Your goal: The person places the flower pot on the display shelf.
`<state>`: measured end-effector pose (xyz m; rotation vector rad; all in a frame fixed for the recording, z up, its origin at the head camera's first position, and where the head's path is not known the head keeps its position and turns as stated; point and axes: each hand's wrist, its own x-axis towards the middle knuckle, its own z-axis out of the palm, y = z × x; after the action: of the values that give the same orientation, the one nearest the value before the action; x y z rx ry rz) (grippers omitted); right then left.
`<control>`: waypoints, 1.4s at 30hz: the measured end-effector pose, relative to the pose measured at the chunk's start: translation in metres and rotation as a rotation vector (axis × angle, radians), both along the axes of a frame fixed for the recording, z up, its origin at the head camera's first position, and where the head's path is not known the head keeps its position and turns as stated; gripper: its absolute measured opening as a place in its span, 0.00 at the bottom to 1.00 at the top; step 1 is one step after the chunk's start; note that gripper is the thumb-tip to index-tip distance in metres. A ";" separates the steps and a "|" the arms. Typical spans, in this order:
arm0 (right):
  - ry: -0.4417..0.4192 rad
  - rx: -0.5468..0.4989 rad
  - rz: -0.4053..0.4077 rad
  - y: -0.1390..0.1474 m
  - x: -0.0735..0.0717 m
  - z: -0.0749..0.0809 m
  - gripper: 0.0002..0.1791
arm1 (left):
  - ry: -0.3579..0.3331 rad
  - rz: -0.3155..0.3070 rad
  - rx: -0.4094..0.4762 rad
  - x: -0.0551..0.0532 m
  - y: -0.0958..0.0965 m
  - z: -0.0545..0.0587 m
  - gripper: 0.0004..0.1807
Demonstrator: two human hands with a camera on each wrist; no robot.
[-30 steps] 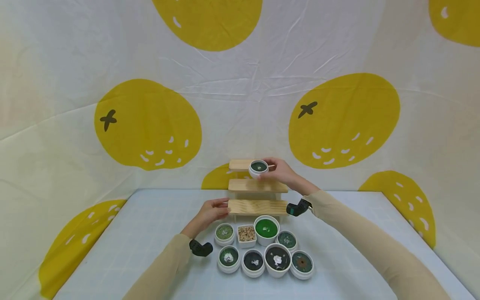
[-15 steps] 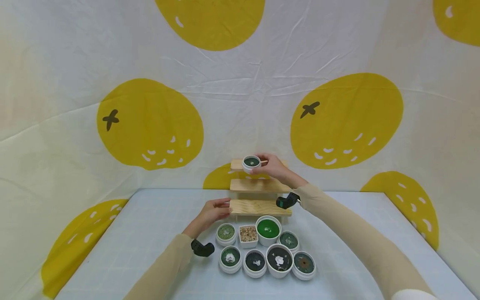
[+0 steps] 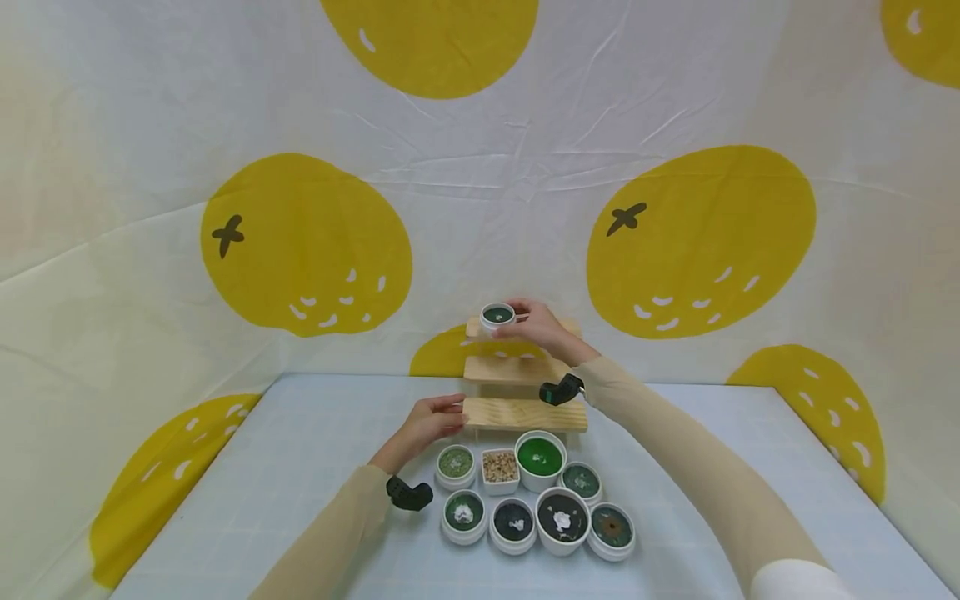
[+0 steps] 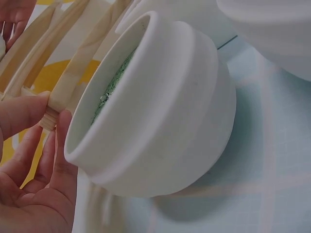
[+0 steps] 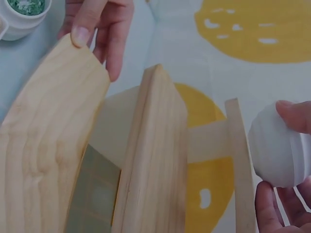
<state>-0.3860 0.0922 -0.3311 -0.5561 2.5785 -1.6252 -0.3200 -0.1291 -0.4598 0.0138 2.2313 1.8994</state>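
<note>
A three-tier wooden stand stands at the back of the table. My left hand pinches the left end of its lowest board, thumb on top and fingers underneath, as the left wrist view shows. My right hand grips a small white round pot with a dark green filling, at the left part of the top board. In the right wrist view the pot is close to the top board, its base facing that board, with the thumb on one side and fingers on the other.
In front of the stand, several white pots are grouped, among them one with bright green filling, a large dark one and a square dish of tan bits. A white cloth printed with yellow fruit hangs behind the table.
My right hand has carried the pot leftward and up to the left part of the top board. The left hand keeps its pinch on the lowest board.
</note>
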 end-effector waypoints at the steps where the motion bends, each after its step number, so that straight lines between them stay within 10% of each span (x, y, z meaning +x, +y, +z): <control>1: 0.002 -0.003 0.001 -0.001 -0.002 -0.001 0.33 | -0.002 0.002 0.002 0.000 0.000 0.000 0.26; 42: 0.058 -0.098 -0.102 -0.019 0.005 -0.010 0.35 | 0.003 0.009 0.016 0.003 0.000 0.000 0.26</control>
<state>-0.3812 0.0733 -0.3411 -0.4915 2.6205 -1.8021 -0.3174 -0.1291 -0.4602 0.0095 2.2214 1.9228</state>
